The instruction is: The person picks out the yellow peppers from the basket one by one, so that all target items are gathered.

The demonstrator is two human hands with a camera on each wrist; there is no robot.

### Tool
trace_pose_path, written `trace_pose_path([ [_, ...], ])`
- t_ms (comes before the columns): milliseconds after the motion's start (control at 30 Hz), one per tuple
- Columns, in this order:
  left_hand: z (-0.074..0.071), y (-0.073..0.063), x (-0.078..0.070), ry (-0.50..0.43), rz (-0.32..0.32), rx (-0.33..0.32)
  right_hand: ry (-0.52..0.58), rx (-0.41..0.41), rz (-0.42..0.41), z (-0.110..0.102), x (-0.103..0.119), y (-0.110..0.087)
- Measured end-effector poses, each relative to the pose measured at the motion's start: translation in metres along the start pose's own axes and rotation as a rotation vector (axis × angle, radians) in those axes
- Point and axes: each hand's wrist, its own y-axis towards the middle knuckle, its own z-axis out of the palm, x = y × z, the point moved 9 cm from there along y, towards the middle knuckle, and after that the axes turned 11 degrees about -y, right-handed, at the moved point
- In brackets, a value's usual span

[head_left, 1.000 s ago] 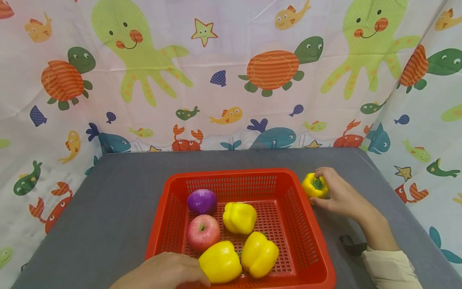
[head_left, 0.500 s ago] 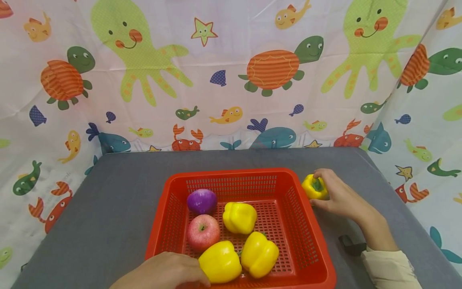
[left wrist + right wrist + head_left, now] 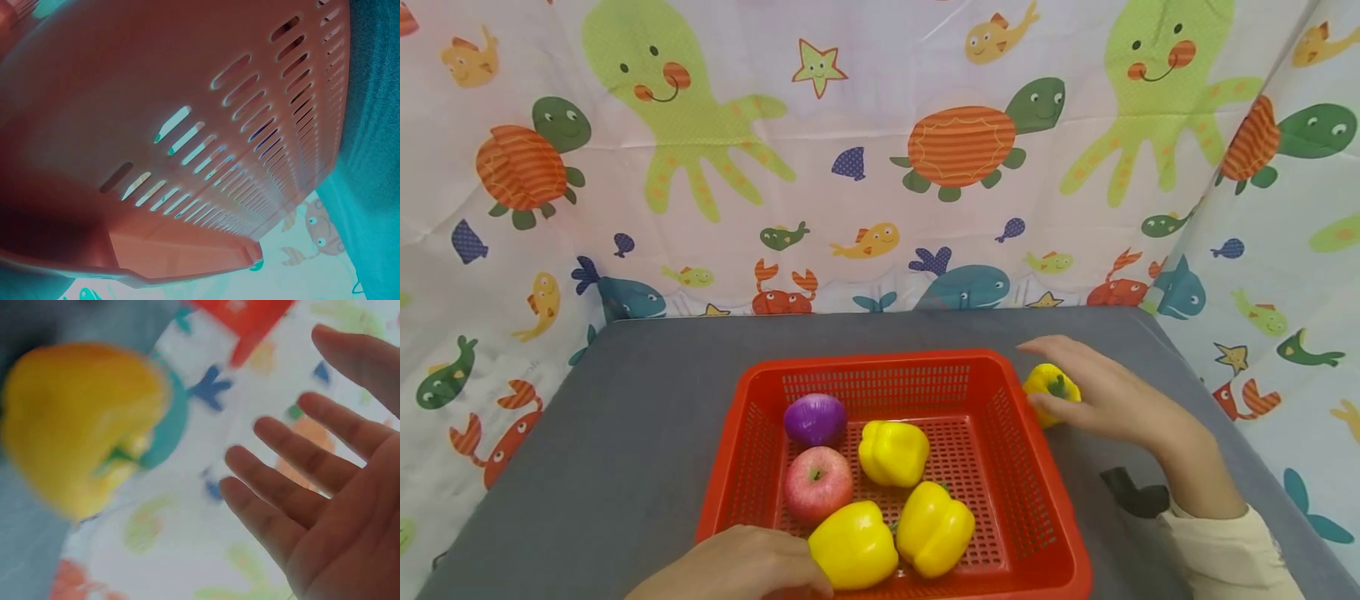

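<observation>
Tabletop (image 3: 647,433): grey, matte, stretching behind and to both sides of the red basket (image 3: 1022,467).
Curtain (image 3: 880,83): white, printed with sea animals, hung beyond the basket.
Yellow pepper (image 3: 1043,380): on the tabletop, just right of the basket.
Stem (image 3: 1057,385): turned upward, slightly away from the basket.
Long axis: foreshortened, exact lean unclear.
Right hand (image 3: 1105,396): beside the pepper, right of the basket; fingers extended, grasping nothing.
Left hand (image 3: 748,560): over the basket's near-left corner; grip partly hidden, cannot tell.
</observation>
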Motion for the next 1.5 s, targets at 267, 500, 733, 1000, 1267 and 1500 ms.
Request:
trace_pose_path([
  [267, 0.0, 0.0, 0.001, -0.001, -0.004, 0.003, -0.127, 0.255, -0.182, 0.019, 0.066, 0.033],
  [500, 0.0, 0.0, 0.001, -0.004, -0.004, 0.0, -0.21, 0.527, -0.213, 0.048, 0.102, 0.046],
  [733, -0.001, 0.0, 0.001, 0.028, 0.006, 0.001, -0.292, 0.631, -0.212, 0.074, 0.12, 0.062],
  [1000, 0.0, 0.001, -0.002, 0.006, 0.022, -0.018, -0.281, 0.687, -0.255, 0.102, 0.128, 0.079],
  [1267, 0.001, 0.001, -0.006, 0.029, 0.086, -0.045, -0.125, 0.734, -0.266, 0.119, 0.127, 0.083],
  [1500, -0.001, 0.001, -0.004, 0.019, 0.069, -0.039, 0.087, 0.772, -0.34, 0.127, 0.138, 0.08],
])
